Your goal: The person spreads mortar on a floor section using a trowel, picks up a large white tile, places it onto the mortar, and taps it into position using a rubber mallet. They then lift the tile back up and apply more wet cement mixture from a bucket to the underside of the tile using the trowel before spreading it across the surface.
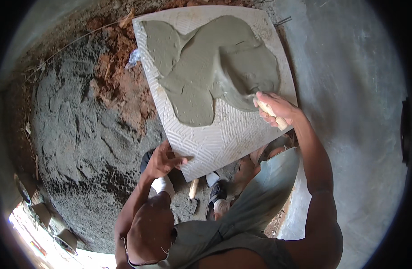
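A large pale tile [235,130], its ridged back facing up, lies tilted in front of me. Wet grey mortar [195,67] covers much of its far part in a thick, uneven layer. My right hand [278,108] is closed around the pale wooden handle [265,109] of a trowel. The trowel's blade [230,80] is in the mortar, smeared and blurred, so its outline is partly hidden. My left hand [163,160] grips the tile's near left edge close to the corner; some of its fingers are hidden.
Dark grey sand or mix [89,134] is heaped at the left, with reddish soil [120,76] behind it. Smooth grey cement surface [354,112] spreads at the right. Another wooden-handled tool [194,189] lies between my feet, below the tile's near corner.
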Available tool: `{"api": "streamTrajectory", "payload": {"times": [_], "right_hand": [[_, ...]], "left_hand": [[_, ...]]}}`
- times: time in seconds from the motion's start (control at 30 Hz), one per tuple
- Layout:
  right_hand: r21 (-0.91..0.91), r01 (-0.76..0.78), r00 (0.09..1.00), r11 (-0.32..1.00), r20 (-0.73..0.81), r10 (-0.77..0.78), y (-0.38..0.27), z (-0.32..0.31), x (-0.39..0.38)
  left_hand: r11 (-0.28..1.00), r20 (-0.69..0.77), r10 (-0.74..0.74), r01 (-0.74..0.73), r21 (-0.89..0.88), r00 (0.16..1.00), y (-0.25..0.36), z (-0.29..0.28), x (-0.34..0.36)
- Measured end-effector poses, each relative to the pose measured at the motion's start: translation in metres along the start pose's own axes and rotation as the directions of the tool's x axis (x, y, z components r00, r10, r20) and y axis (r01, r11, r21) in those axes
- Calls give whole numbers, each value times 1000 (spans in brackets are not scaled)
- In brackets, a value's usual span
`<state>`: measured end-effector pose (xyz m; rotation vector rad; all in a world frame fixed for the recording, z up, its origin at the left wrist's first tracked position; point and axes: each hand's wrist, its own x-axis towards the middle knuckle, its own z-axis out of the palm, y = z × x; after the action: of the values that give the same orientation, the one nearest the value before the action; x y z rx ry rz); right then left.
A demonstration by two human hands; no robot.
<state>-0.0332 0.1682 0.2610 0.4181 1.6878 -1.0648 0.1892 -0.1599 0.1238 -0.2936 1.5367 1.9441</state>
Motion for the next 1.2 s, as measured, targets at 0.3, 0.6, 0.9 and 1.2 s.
{"api": "streamTrajectory", "payload": {"times": [0.3,0.6,0.9,1.2], "right_hand": [[-780,493,858,386,363,-363,38,22,-19],[-944,195,714,-265,321,-622,-7,60,6],[-990,106,688,94,4,-725,-130,44,110],[-816,-149,715,559,-479,-509,-157,-47,105]], "left_hand": [[955,57,132,-112,-276,990,-11,0,-6],[965,38,208,-199,-170,977,-23,-2,-9],[964,96,161,-135,-231,982,-26,-3,-7],[959,100,117,-87,-270,988,-6,-2,-9]]}}
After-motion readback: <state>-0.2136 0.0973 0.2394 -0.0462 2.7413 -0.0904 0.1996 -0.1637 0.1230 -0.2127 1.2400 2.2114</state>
